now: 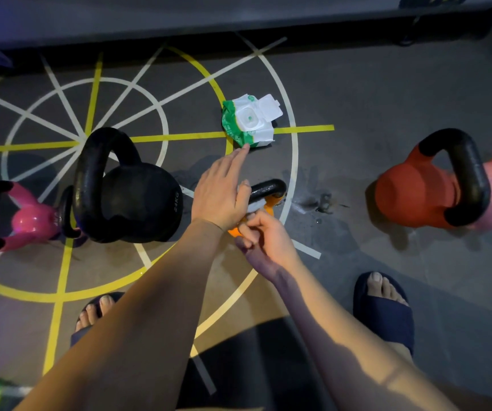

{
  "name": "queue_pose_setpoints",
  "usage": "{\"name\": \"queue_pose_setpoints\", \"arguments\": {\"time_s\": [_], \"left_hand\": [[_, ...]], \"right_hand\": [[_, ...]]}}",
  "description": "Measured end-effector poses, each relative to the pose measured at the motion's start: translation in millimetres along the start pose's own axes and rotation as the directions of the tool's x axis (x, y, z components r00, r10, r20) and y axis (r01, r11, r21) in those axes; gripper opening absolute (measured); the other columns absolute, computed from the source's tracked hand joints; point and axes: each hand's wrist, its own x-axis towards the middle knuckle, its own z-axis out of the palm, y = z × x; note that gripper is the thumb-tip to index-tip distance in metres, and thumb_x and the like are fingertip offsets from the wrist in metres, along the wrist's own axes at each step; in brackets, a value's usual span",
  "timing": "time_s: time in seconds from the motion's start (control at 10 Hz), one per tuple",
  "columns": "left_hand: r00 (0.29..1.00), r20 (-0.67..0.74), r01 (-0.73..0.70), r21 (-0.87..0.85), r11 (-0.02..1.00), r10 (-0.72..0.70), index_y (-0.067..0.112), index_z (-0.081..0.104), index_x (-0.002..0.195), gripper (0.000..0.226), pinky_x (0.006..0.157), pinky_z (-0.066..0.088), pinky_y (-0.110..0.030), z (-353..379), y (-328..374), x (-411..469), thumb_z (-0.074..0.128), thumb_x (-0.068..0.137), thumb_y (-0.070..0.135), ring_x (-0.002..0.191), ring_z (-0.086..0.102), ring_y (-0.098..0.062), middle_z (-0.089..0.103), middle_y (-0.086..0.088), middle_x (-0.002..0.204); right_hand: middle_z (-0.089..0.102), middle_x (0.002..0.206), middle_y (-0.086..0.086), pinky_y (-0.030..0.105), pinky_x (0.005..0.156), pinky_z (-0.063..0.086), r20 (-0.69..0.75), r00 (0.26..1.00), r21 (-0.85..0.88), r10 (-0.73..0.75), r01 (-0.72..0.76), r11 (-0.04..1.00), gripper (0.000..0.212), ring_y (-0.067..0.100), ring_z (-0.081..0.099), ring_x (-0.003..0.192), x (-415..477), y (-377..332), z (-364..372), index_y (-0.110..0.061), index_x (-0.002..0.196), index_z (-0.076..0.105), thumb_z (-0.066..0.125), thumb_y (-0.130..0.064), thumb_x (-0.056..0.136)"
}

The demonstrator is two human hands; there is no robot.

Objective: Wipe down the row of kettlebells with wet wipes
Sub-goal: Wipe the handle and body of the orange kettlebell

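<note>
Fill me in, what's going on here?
A person stands over the small orange kettlebell with a black handle, the right hand pinching a white wet wipe at its handle while the left hand rests on top, fingers straight. The green-and-white wipes pack lies open on the floor beyond.
</note>
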Motion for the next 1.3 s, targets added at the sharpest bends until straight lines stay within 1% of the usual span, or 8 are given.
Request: {"name": "queue_pose_setpoints", "arguments": {"time_s": [0.2,0.4,0.5,0.6,0.7,0.9,1.0,1.3], "left_hand": [[1.0,0.002,0.008,0.019,1.0,-0.008,0.024,0.026,0.16,0.064,0.113,0.038,-0.044,-1,3,-2,0.036,0.098,0.032,0.141,0.041,-0.024,0.043,-0.006,0.157],[1.0,-0.006,0.021,0.023,1.0,-0.021,0.025,0.027,0.16,0.06,0.113,0.039,-0.044,-1,5,-4,0.039,0.101,0.031,0.142,0.04,-0.023,0.043,-0.005,0.157],[0.999,-0.01,0.036,0.033,0.999,-0.036,0.027,0.026,0.159,0.059,0.113,0.04,-0.044,0,7,-4,0.042,0.103,0.032,0.142,0.04,-0.022,0.043,-0.004,0.158],[0.999,-0.014,0.031,0.031,0.999,-0.031,0.027,0.027,0.159,0.059,0.111,0.043,-0.047,-1,7,-5,0.042,0.102,0.032,0.14,0.042,-0.022,0.045,-0.004,0.156],[0.999,-0.012,0.043,0.043,0.998,-0.043,0.026,0.025,0.16,0.064,0.107,0.046,-0.047,-1,7,-5,0.045,0.1,0.035,0.138,0.045,-0.023,0.046,-0.004,0.155],[0.999,-0.017,0.047,0.072,0.996,-0.046,0.028,0.022,0.161,0.069,0.09,0.05,-0.04,0,6,-5,0.048,0.098,0.039,0.13,0.05,-0.024,0.048,-0.003,0.152],[0.998,-0.008,0.059,0.075,0.995,-0.059,0.029,0.021,0.161,0.068,0.088,0.05,-0.039,0,6,-4,0.047,0.099,0.04,0.127,0.052,-0.024,0.051,-0.003,0.15],[0.998,-0.022,0.059,0.088,0.994,-0.057,0.029,0.023,0.161,0.066,0.079,0.052,-0.04,2,7,-5,0.046,0.099,0.037,0.11,0.06,-0.025,0.063,-0.004,0.131]], "right_hand": [[0.04,0.057,-0.005,0.015,0.038,0.031,-0.055,0.998,0.209,0.001,0.011,0.978,0.02,0.004,0.034,0.036,-5,-31,-15,-0.012,0.081,0.059,0.047,-0.006,0.097],[0.076,0.107,0.01,0.029,0.078,0.061,-0.246,0.948,-0.353,-0.202,0.106,0.93,0.027,0.017,0.074,0.098,-20,-35,-22,-0.008,0.128,0.062,0.057,-0.011,0.101],[0.078,0.102,0.002,0.026,0.067,0.059,0.213,0.793,-0.972,-0.571,0.23,-0.044,0.033,0.011,0.074,0.079,-25,-38,-42,-0.018,0.133,0.065,0.058,-0.018,0.1],[0.072,0.123,0.004,0.028,0.058,0.055,0.812,0.557,-0.385,-0.172,0.292,-0.875,0.036,0.014,0.073,0.073,-16,-50,-65,-0.014,0.126,0.07,0.059,-0.009,0.092],[0.071,0.124,0.008,0.029,0.056,0.053,0.872,0.489,-0.148,0.021,0.305,-0.941,0.037,0.018,0.073,0.071,-1,-67,-65,-0.01,0.122,0.071,0.068,-0.004,0.085],[0.072,0.116,0.009,0.032,0.064,0.05,0.598,0.742,0.122,0.304,0.29,-0.949,0.048,0.023,0.072,0.075,17,-101,-48,-0.012,0.13,0.065,0.074,-0.012,0.083],[0.055,0.143,0.012,0.039,0.083,0.049,0.396,0.873,0.113,0.285,0.262,-0.958,0.053,0.031,0.069,0.103,16,-90,-43,-0.012,0.15,0.042,0.052,-0.011,0.099],[0.03,0.163,0.006,0.033,0.046,0.038,0.337,0.942,-0.196,0.005,0.076,-0.978,0.07,0.025,0.068,0.071,12,-52,-83,-0.014,0.156,0.034,0.063,-0.008,0.092]]}}
